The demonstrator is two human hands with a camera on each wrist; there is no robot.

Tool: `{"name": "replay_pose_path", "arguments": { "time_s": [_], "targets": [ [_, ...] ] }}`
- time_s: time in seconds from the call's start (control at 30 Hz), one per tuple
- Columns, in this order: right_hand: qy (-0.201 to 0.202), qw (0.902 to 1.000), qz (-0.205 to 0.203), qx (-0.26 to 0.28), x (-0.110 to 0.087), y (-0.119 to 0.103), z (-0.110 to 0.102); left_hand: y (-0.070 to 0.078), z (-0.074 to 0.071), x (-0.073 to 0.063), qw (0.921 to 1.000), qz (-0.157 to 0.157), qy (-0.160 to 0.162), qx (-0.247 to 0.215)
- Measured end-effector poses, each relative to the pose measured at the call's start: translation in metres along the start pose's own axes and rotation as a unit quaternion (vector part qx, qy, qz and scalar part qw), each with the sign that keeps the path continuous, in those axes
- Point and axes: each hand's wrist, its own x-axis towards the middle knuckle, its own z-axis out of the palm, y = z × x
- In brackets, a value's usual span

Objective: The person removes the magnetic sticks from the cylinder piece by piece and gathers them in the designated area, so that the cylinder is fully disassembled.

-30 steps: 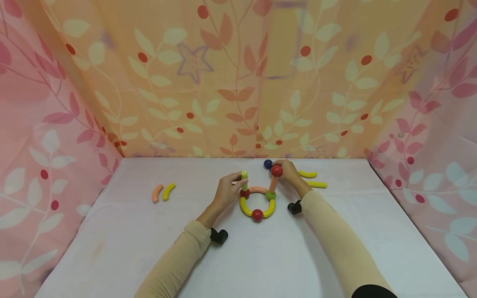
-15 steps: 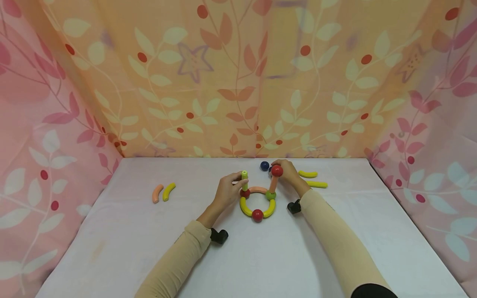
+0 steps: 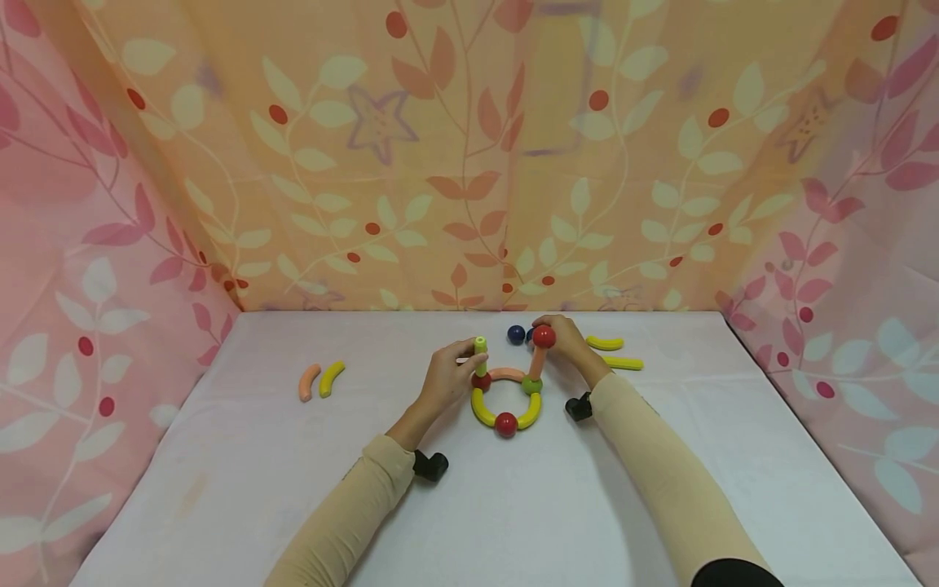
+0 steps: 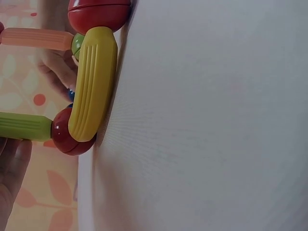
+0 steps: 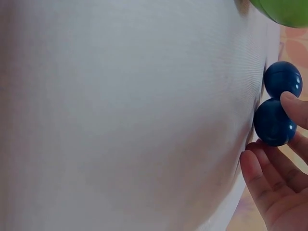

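Note:
My left hand (image 3: 446, 377) grips an upright lime-green stick (image 3: 480, 359), whose lower end sits on a red ball (image 4: 67, 132) of a ring. Curved yellow sticks (image 4: 94, 82), an orange curved stick (image 3: 508, 374), a green ball (image 3: 531, 385) and a front red ball (image 3: 506, 425) make up the rest of this ring. From the green ball rises an orange stick (image 3: 539, 362) topped by another red ball (image 3: 544, 337). Behind it, my right hand (image 3: 568, 341) pinches a dark blue ball (image 5: 274, 122) between thumb and finger. A second blue ball (image 5: 284, 79) lies beside that one.
On the left of the white table (image 3: 220, 473) lie a curved orange stick (image 3: 309, 382) and a curved yellow stick (image 3: 332, 379). Right of my right hand are another curved yellow stick (image 3: 605, 343) and a straight yellow-green stick (image 3: 623, 363). A patterned curtain (image 3: 440, 204) borders the table's back.
The second blue ball has rolled left and slightly toward me, and the blue ball at my right fingers now shows beside it. Both hands and the ring have stayed nearly still.

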Motion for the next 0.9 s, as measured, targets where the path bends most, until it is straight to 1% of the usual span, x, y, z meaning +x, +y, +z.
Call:
{"name": "replay_pose_path", "arguments": {
  "time_s": [0.17, 0.23, 0.37, 0.47, 0.63, 0.77, 0.9],
  "targets": [
    [-0.011, 0.9997, 0.022, 0.005, -0.001, -0.002, -0.002, -0.001, 0.001, 0.000, 1.0000, -0.003, -0.002, -0.004],
    [-0.014, 0.9996, 0.024, -0.001, -0.002, -0.003, -0.003, -0.001, 0.001, 0.000, 0.9999, -0.007, -0.002, -0.008],
    [-0.004, 0.9997, 0.002, -0.025, -0.004, -0.007, -0.008, 0.001, 0.000, -0.001, 0.9998, -0.011, -0.001, -0.018],
    [0.002, 0.9995, -0.003, -0.031, -0.006, -0.011, -0.013, 0.002, 0.000, -0.001, 0.9994, -0.012, -0.002, -0.032],
    [0.003, 0.9999, 0.011, -0.008, -0.009, -0.016, -0.021, 0.003, 0.000, -0.001, 0.9989, -0.019, -0.001, -0.043],
    [0.011, 0.9998, 0.011, 0.010, -0.014, -0.021, -0.028, 0.004, 0.000, -0.001, 0.9988, -0.025, -0.003, -0.043],
    [0.022, 0.9993, 0.001, 0.031, -0.022, -0.026, -0.033, 0.005, -0.002, -0.002, 0.9987, -0.027, -0.005, -0.044]
  ]
}}
